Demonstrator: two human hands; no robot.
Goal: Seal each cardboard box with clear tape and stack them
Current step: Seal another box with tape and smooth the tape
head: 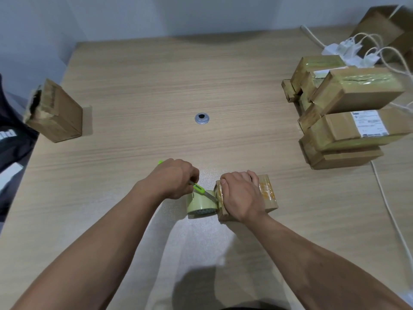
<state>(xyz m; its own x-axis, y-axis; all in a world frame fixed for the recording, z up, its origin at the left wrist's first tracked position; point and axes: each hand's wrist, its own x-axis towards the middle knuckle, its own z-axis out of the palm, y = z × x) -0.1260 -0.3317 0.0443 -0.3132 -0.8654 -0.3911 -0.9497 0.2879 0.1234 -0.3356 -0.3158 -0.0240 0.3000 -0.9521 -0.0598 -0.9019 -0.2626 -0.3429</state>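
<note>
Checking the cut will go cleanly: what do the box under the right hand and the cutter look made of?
Box: brown cardboard, matte, glossy where clear tape wraps it. Cutter: bright green handle, probably plastic; thin grey blade, likely metal.

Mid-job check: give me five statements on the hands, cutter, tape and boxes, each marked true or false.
1. The left hand holds a green cutter. True.
2. The right hand is empty. False: it grips the box.
3. The tape roll sits beside that box, between the hands. True.
4. The stack of taped boxes stands on the table's left side. False: it is on the right; only a lone box is on the left.
5. A round grommet sits in the table beyond the hands. True.
</note>
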